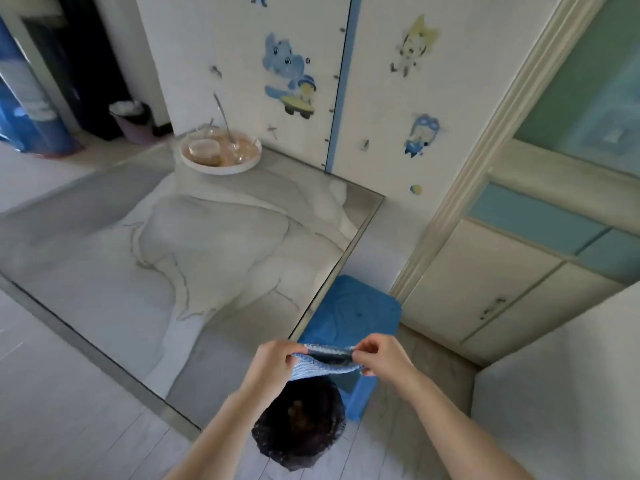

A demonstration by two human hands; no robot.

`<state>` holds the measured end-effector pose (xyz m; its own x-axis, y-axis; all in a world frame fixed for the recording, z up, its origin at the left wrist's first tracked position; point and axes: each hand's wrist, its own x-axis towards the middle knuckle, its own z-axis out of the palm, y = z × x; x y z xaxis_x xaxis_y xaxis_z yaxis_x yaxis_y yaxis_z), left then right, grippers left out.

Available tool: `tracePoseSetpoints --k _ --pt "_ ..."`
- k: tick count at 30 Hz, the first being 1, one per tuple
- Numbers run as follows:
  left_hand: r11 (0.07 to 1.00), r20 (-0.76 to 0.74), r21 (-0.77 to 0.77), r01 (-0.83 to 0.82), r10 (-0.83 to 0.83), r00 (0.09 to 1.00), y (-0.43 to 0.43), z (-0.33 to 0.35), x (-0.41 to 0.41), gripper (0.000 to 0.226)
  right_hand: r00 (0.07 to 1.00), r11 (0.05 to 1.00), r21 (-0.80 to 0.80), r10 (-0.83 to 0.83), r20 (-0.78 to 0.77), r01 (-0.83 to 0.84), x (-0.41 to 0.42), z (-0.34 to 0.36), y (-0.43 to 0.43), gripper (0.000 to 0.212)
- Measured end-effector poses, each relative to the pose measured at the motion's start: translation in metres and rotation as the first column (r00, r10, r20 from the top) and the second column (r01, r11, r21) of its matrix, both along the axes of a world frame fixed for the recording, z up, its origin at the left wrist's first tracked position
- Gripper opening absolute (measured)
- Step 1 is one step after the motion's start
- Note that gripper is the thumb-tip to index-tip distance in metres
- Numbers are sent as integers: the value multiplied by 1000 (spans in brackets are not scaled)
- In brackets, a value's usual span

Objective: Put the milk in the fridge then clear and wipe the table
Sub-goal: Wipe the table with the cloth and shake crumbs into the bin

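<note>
A blue-and-white striped cloth (323,362) is stretched between both hands just past the table's near right corner. My left hand (273,363) pinches its left edge and my right hand (379,355) pinches its right edge. The grey marble-patterned table (194,251) fills the middle of the view. At its far end, against the wall, sits a white round tray (221,166) with a small lidded bowl, glass dishes and a long spoon in it. No milk is in view.
A blue plastic stool (353,313) stands under the table's right edge. Below my hands is a bin lined with a black bag (299,431). A pink lined bin (133,121) stands at the back left. Cream cabinet doors (485,289) are at the right.
</note>
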<state>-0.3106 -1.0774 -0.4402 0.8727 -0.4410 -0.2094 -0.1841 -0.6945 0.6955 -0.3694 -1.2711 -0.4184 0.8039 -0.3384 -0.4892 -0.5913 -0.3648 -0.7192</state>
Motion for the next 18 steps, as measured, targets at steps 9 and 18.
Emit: tracePoseSetpoints --k 9,18 --pt "965 132 128 227 -243 961 20 109 52 33 989 998 -31 65 130 -61 33 95 10 14" --pt "965 239 106 241 -260 936 82 162 100 30 962 984 -98 169 216 -151 94 144 61 19"
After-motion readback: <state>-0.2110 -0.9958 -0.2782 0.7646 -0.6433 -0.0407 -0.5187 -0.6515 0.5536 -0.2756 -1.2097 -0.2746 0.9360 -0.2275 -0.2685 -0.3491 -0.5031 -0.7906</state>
